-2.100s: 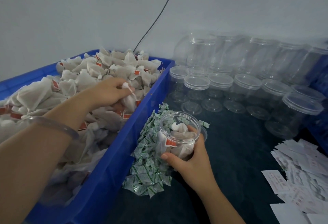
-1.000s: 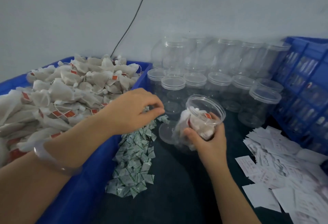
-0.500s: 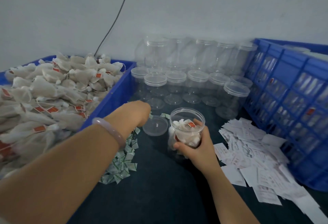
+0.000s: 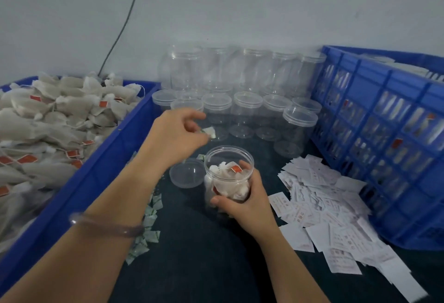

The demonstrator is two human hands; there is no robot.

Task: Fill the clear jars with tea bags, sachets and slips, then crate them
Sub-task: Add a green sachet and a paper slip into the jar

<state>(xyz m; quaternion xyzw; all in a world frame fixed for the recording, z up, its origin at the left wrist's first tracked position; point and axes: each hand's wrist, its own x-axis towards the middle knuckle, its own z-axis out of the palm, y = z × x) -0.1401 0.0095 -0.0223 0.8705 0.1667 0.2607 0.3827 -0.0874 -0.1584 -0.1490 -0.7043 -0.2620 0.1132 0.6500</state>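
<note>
Dark table [image 4: 204,254] carried a bin [image 4: 101,165] of tea bags [image 4: 48,122] at left, a crate [image 4: 384,134] at right, empty jars [image 4: 247,110] behind, and slips [image 4: 324,206]. Right hand [image 4: 245,206] gripped the open jar [image 4: 228,156], part-filled with bags, upright beside its lid [image 4: 187,175]. Left hand [image 4: 175,139] pinched a sachet [image 4: 209,132] just behind the jar's mouth; released there, the light sachet would likely miss the rim.
</note>
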